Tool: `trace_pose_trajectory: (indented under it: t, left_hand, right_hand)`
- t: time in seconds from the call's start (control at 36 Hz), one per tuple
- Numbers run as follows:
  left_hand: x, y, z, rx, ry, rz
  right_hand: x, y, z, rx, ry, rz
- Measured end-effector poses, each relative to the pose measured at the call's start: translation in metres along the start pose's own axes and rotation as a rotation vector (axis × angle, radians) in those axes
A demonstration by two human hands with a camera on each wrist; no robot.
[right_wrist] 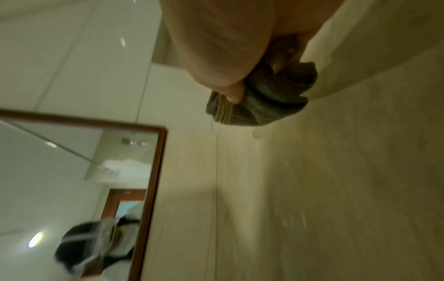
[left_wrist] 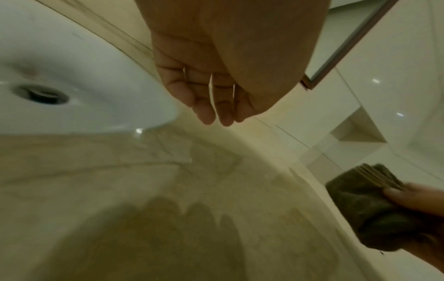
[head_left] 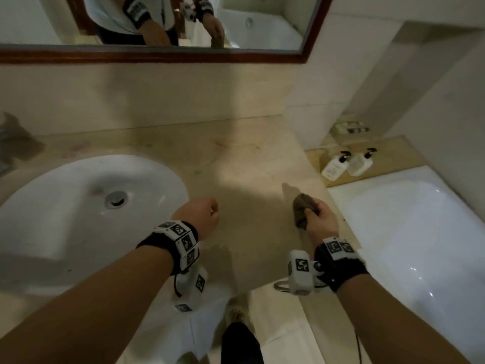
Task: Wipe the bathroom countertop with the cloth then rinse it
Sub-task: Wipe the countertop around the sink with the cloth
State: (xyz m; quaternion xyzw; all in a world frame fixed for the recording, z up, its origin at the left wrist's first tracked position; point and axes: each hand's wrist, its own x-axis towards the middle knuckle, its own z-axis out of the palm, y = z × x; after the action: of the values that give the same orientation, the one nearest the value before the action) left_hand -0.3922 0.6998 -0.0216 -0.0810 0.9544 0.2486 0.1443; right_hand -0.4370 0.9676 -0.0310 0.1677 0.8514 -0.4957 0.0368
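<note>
We hold the cloth (head_left: 303, 210) bunched in our right hand (head_left: 319, 219), fingers and thumb curled round it, over the right end of the countertop (head_left: 236, 164), near the edge beside the bathtub (head_left: 420, 232); whether it presses on the stone or hangs just above it we cannot tell. We judge it light and soft, a thing that folds to whatever shape the fingers give it and will not break or slip, though it would grow heavier and drip once wet. For wiping, a wad like this is best taken from above with the palm behind it, so a broad face meets the surface; for rinsing we would want it loosened and held by its bulk under the water. It is a dark grey-brown, fuzzy cloth, and the wrist views show a lighter ribbed band (right_wrist: 224, 114) along one edge. Our left hand (head_left: 200, 214) holds nothing: from the head view it looks loosely curled, while its own wrist camera shows the fingers (left_wrist: 206, 106) hanging fairly straight above the stone, just right of the white sink (head_left: 78, 206). The beige top looks streaky and faintly marked, so we judge the wiping not yet finished and the rinse still to do.
</note>
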Motion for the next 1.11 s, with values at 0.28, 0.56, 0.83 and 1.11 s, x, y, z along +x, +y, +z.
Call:
trace_pose_trajectory:
  t: [0.28,0.56,0.83,1.11]
  left_hand:
    - [0.026,0.060,0.036,0.075,-0.089,0.060]
    - [0.033,0.060,0.041,0.099,-0.137,0.042]
    - [0.032,0.034,0.039,0.079,-0.124,-0.011]
    - [0.019,0.008,0.024,0.047,-0.084,-0.044]
  right_hand:
    - [0.049,0.054,-0.113,-0.229,0.359,0.186]
    - [0.066,0.076,-0.056,-0.279,0.291,0.314]
    - [0.047,0.065,-0.023,-0.440,0.205,0.043]
    - [-0.017,0.020,0.075,-0.417,-0.109,-0.128]
